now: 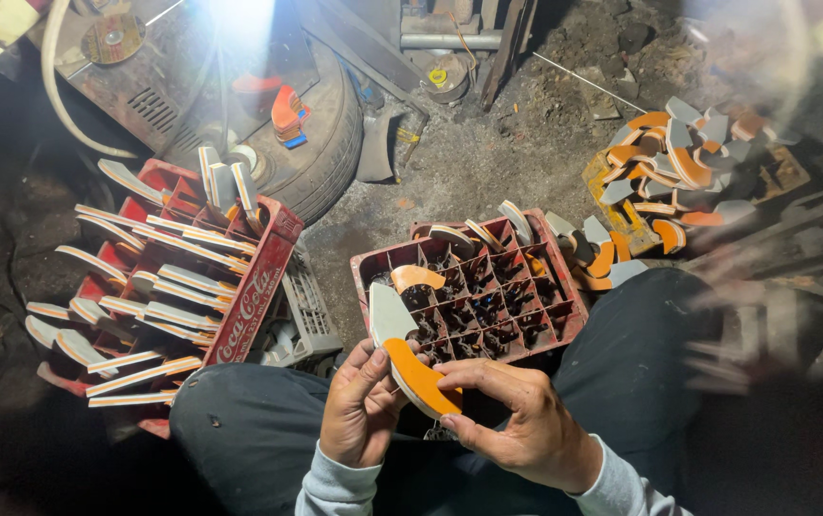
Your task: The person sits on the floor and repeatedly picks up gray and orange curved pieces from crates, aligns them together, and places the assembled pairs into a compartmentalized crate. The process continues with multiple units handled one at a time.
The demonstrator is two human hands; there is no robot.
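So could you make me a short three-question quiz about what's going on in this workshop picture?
1. True or false: both hands hold the same curved piece.
2. Which two colours does the held curved piece show?
3. Where does the big loose pile of curved pieces lie: A) upper right on the ground, B) on the tyre, C) in the person's lap?

Key:
1. True: the left hand and the right hand both grip it, in front of the red divided crate.
2. Grey and orange.
3. A. The tyre lies upper left, behind the other red crate, which is full of grey-and-orange strips.
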